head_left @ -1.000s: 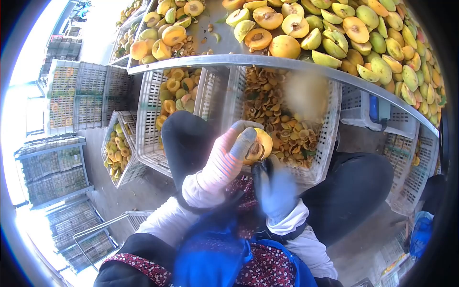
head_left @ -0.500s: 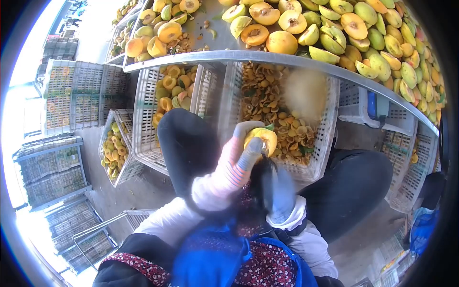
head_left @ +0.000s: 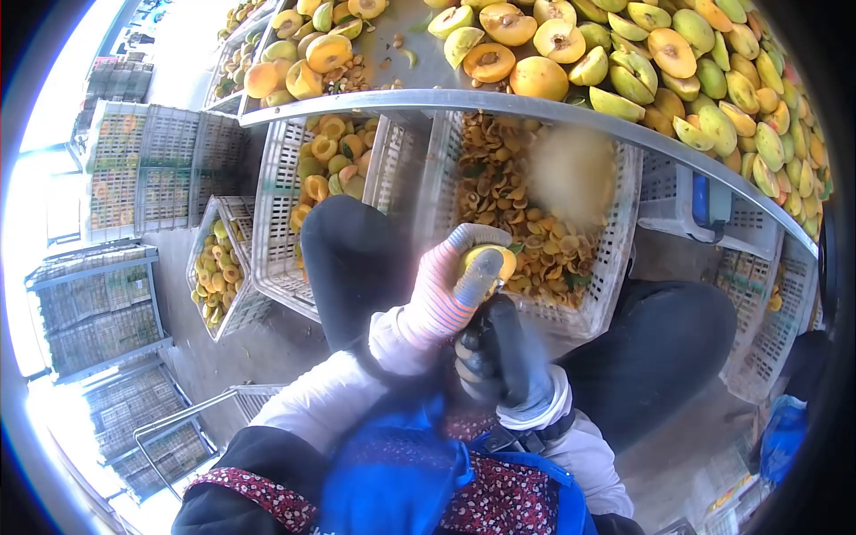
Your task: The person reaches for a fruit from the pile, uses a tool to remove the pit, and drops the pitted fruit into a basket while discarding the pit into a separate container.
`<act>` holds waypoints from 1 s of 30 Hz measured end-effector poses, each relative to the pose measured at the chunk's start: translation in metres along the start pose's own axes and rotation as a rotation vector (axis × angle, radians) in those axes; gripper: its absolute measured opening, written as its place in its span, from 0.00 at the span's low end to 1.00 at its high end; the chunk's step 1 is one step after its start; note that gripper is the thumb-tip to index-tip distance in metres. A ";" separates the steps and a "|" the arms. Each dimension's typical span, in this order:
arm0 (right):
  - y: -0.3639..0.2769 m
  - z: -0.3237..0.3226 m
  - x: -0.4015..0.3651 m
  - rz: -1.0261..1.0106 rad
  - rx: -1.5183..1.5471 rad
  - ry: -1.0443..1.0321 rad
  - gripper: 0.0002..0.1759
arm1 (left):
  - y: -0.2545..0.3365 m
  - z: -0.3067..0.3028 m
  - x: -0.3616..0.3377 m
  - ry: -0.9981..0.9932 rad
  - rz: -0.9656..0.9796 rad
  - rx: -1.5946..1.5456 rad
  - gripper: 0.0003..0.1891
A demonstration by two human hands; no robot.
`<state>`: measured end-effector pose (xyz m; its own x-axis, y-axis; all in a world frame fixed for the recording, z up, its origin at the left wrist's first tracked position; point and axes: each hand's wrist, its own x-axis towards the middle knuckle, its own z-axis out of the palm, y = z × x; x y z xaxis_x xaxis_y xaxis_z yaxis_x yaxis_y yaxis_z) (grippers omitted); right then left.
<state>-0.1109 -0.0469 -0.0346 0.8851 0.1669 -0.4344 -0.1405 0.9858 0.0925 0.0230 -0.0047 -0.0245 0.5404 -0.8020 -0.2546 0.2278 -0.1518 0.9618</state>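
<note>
My left hand (head_left: 453,276), in a striped knit glove, grips a yellow peach piece (head_left: 505,260) over the crate in front of me. The thumb lies across its near side and hides much of it. Close below, almost touching the fruit, is my right hand (head_left: 499,352) in a dark-coated glove. Its fingers are curled closed, and motion blurs part of it; whatever it holds is hidden. Beneath the hands, a white plastic crate (head_left: 619,227) contains many brown-orange pits and scraps (head_left: 499,192).
Halved peaches (head_left: 642,71) are heaped on a metal-edged table (head_left: 392,100) ahead. A crate of peach halves (head_left: 278,209) stands left of the scrap crate, with a smaller fruit crate (head_left: 218,267) beyond. Stacked crates (head_left: 152,169) line the far left. A pale blur (head_left: 571,174) covers part of the scrap crate.
My right hand has rolled over, so its dark curled fingers now show below the fruit. The peach piece has turned in my left hand and less of its cut face shows.
</note>
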 end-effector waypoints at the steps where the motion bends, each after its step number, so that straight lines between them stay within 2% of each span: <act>1: -0.002 -0.001 -0.002 0.034 0.061 -0.068 0.30 | -0.003 -0.001 0.000 -0.015 0.003 -0.003 0.15; 2: -0.003 -0.004 -0.002 0.038 0.105 -0.063 0.29 | -0.005 -0.001 0.000 -0.034 0.008 -0.006 0.15; 4: -0.006 -0.006 0.000 0.041 0.192 -0.053 0.29 | 0.001 -0.006 0.007 -0.146 -0.108 0.027 0.17; 6: -0.011 0.007 -0.005 0.003 0.040 0.074 0.27 | 0.015 -0.017 0.017 -0.285 -0.277 0.010 0.17; 7: -0.012 0.013 -0.006 -0.013 -0.035 0.136 0.26 | 0.020 -0.026 0.022 -0.350 -0.403 -0.076 0.21; 8: -0.008 0.011 -0.004 -0.004 0.004 0.133 0.26 | 0.024 -0.023 0.021 -0.326 -0.371 -0.024 0.20; 12: -0.002 -0.006 0.002 0.140 0.360 -0.338 0.28 | 0.009 -0.017 0.013 -0.258 -0.110 0.109 0.18; 15: -0.001 -0.009 0.004 0.211 0.509 -0.460 0.28 | 0.010 -0.014 0.010 -0.239 -0.242 -0.070 0.17; 16: -0.001 -0.010 0.004 0.224 0.530 -0.473 0.28 | 0.005 -0.014 0.011 -0.232 -0.220 -0.009 0.15; 19: 0.005 -0.014 0.002 0.181 0.470 -0.315 0.27 | 0.009 -0.018 0.011 -0.267 -0.247 0.321 0.13; 20: 0.005 -0.013 0.003 0.186 0.465 -0.322 0.27 | 0.006 -0.020 0.012 -0.295 -0.091 0.424 0.12; 23: 0.005 -0.012 0.004 0.206 0.474 -0.379 0.27 | 0.005 -0.022 0.016 -0.321 -0.079 0.462 0.12; 26: 0.004 -0.013 0.003 0.218 0.516 -0.469 0.27 | 0.007 -0.015 0.018 -0.300 -0.360 0.156 0.13; 29: 0.006 -0.016 0.003 0.198 0.503 -0.417 0.27 | 0.000 -0.010 0.011 -0.189 -0.463 0.014 0.13; 30: 0.009 -0.019 0.003 0.188 0.473 -0.362 0.27 | -0.003 -0.012 0.012 -0.199 -0.477 0.121 0.14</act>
<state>-0.1176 -0.0374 -0.0518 0.9703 0.2373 -0.0481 -0.1703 0.8101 0.5610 0.0382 -0.0070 -0.0315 0.2325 -0.7202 -0.6537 0.3089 -0.5826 0.7518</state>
